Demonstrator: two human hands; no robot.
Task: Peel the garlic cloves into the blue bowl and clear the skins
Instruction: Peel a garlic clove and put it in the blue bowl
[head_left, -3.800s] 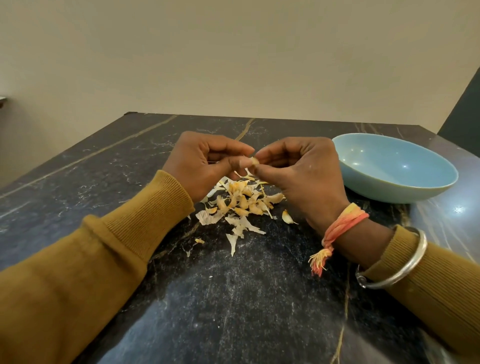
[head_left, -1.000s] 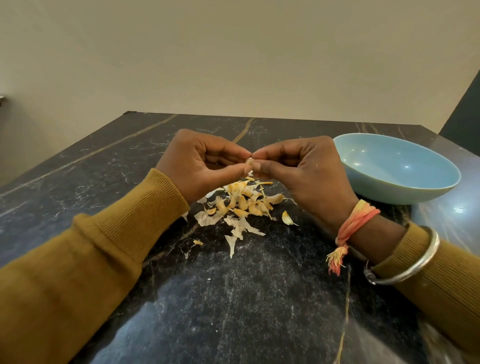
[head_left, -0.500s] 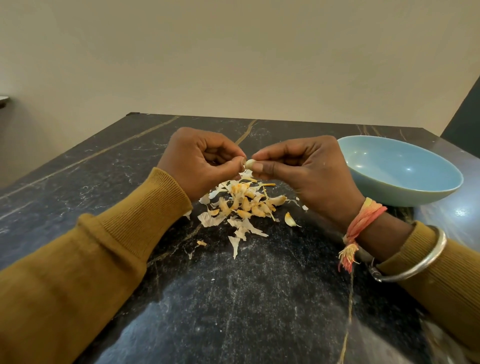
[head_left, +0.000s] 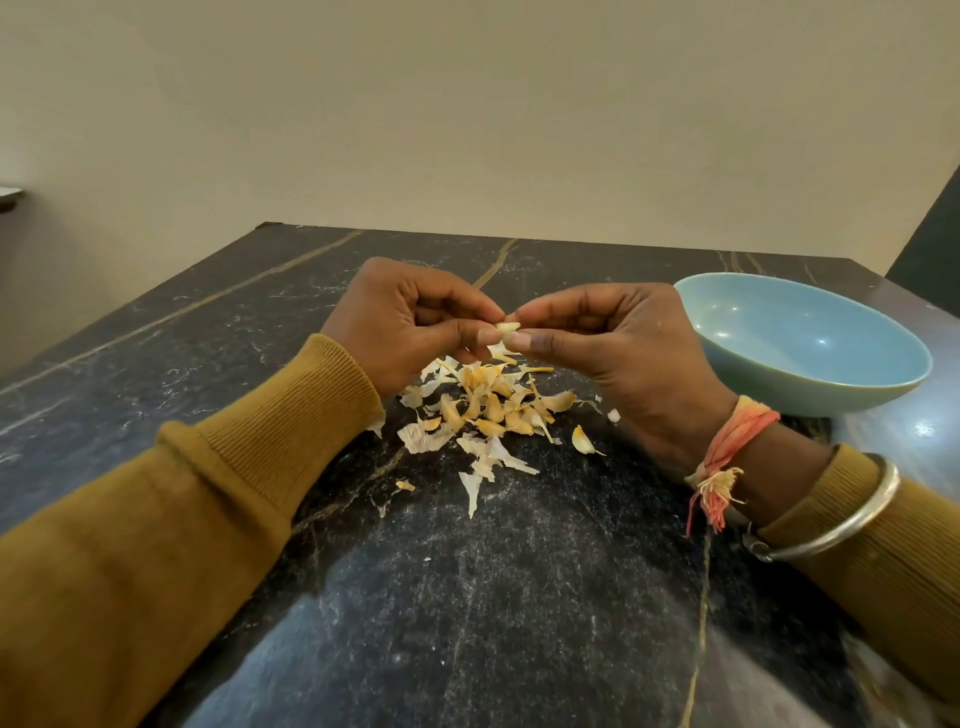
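Black marble table (head_left: 467, 623) carries a skin pile (head_left: 488, 410) and, right, an empty blue bowl (head_left: 810, 358). Above the pile, left hand (head_left: 400, 322) and right hand (head_left: 613, 343) both pinch one clove (head_left: 507, 327).

The bowl (head_left: 810, 358) was pale blue, the table (head_left: 467, 597) black marble with gold veins, the sleeves (head_left: 208, 493) mustard.
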